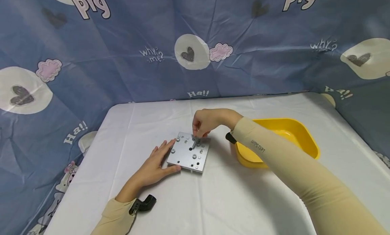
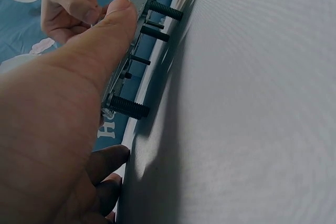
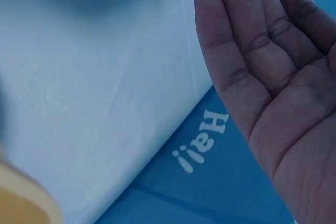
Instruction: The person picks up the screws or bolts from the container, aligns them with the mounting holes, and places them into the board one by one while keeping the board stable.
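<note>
A square silver metal plate [image 1: 184,155] lies on the white table in the head view, with several screws and holes on its top. Threaded screws [image 2: 128,107] stick out of its underside in the left wrist view. My left hand [image 1: 155,169] rests along the plate's left side, fingers straight, thumb at the near corner. Over the plate's far right part, my right hand [image 1: 205,121] pinches a short grey metal rod [image 1: 195,143], its lower end down at the plate. Fingers hide the rod's upper end. Right palm [image 3: 304,103] and several fingers fill the right wrist view's right side.
A yellow plastic bin [image 1: 309,140] stands right of the plate, partly behind my right forearm. Patterned blue cloth [image 1: 158,76] hangs behind the white-covered table [image 1: 170,208]. Black wrist straps sit on both sleeves.
</note>
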Tool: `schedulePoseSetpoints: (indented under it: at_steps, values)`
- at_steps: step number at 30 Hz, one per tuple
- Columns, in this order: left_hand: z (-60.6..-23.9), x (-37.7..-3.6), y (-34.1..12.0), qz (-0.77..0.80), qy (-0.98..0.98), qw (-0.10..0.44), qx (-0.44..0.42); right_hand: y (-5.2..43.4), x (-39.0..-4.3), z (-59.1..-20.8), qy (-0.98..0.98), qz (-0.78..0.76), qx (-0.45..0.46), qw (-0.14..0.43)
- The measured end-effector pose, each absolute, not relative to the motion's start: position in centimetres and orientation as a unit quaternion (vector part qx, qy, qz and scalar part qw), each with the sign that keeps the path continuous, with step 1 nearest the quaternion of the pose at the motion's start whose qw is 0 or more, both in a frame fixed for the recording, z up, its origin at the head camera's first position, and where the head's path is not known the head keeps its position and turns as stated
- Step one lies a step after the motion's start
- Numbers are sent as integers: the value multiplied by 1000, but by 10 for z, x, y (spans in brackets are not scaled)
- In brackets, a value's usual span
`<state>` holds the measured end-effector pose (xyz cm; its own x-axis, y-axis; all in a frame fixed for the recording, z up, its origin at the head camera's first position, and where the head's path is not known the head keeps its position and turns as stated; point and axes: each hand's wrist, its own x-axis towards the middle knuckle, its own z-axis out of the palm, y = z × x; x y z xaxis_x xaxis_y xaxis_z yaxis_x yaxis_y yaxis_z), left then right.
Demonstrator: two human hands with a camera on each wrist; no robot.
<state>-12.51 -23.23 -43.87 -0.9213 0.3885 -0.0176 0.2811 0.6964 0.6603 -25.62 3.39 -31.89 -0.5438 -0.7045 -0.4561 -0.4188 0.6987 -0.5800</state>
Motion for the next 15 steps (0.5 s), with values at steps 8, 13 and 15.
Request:
schedulePoseSetpoints:
  at_steps: [8,13,15]
  values:
    - [-440,-126,-233,343,918,75,185,24,-255,-319,851,-201,-337,349]
    - [-441,-126,-234,345,917,72,187,20,-254,-319,847,-201,-342,354]
    - [-441,-126,-234,345,917,73,186,18,-254,-319,846,-203,-343,355]
